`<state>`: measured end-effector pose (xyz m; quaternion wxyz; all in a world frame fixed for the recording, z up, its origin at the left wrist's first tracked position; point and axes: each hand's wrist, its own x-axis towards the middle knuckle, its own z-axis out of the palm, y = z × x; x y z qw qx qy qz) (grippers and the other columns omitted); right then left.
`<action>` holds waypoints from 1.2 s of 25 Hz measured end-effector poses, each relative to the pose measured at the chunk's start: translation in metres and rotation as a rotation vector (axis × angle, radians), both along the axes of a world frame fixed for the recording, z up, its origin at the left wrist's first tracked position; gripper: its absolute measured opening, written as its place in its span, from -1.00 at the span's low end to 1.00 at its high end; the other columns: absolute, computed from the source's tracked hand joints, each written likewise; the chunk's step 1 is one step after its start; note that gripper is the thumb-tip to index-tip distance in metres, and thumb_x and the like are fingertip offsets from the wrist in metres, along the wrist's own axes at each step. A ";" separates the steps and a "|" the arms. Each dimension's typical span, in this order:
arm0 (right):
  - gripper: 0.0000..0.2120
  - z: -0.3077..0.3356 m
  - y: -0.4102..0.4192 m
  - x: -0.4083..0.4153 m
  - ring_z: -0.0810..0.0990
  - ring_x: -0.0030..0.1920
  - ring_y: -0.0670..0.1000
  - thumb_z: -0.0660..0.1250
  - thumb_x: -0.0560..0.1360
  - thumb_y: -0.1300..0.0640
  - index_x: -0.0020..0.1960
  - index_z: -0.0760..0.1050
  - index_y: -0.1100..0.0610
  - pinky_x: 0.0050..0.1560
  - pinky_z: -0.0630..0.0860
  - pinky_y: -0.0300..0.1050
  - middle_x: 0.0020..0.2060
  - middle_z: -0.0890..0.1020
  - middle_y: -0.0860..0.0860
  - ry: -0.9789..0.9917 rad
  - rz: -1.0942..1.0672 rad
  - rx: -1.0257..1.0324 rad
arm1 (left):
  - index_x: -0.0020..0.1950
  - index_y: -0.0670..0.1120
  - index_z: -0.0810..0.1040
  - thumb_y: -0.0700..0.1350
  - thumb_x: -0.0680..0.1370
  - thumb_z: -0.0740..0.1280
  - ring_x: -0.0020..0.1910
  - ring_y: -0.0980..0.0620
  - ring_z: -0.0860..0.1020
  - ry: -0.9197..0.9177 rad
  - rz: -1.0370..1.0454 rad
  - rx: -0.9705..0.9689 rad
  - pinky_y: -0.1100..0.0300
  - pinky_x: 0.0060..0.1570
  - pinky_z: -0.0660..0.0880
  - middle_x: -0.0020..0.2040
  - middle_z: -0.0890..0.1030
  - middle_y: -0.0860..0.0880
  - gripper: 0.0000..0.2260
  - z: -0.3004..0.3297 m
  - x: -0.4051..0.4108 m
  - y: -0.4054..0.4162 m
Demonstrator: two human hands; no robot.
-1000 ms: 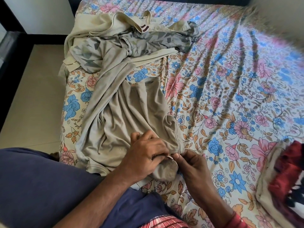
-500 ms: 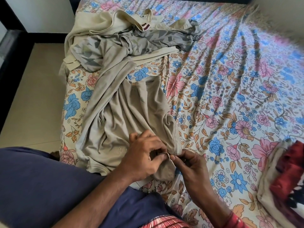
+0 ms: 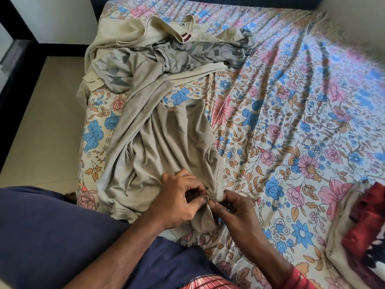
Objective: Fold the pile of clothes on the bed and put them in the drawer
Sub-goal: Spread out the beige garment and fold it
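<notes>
From the head camera, a beige shirt (image 3: 164,147) lies bunched on the flowery bed (image 3: 291,122). The left hand (image 3: 179,199) and right hand (image 3: 235,207) both pinch its hem, close together. Folding is just starting, I think; next, the shirt needs spreading flat.

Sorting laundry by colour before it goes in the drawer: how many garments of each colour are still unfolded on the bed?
Plain taupe: 1, the shirt both hands pinch.
Grey geometric print: 1.
Cream with maroon-striped collar: 1.
Total: 3 unfolded.
The stack at the right edge is not counted.
</notes>
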<state>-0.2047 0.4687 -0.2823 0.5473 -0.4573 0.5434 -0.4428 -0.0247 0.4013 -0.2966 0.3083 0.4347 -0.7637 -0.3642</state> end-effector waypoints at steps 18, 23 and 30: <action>-0.66 0.004 -0.137 -0.059 0.44 0.47 0.07 0.40 0.46 0.08 0.22 0.61 -0.11 0.42 0.15 0.50 0.55 0.37 -0.08 1.398 0.553 -0.556 | 0.50 0.28 0.23 0.21 0.65 0.10 0.32 -0.03 0.41 -0.860 -0.402 -0.244 -0.19 0.42 0.27 0.36 0.37 -0.04 -0.59 0.018 -0.007 0.031; -0.64 0.006 -0.152 -0.069 0.52 0.37 0.06 0.18 0.60 -0.26 0.26 0.58 -0.19 0.41 0.28 0.31 0.52 0.40 -0.02 1.371 0.684 -0.686 | 0.28 0.11 0.57 -0.21 0.65 0.31 -0.04 0.25 0.58 -0.184 0.139 0.139 0.35 0.01 0.56 0.16 0.57 0.15 -0.71 0.051 0.032 0.005; -0.60 0.078 -0.192 -0.028 0.65 0.14 -0.03 0.25 0.67 -0.08 0.29 0.62 0.19 0.10 0.62 -0.06 0.21 0.64 0.05 0.804 0.760 -0.697 | -0.16 0.05 0.69 -0.52 0.51 0.28 -0.20 0.17 0.65 0.009 0.413 0.178 0.33 -0.22 0.55 -0.17 0.68 0.15 -0.54 0.118 0.110 -0.063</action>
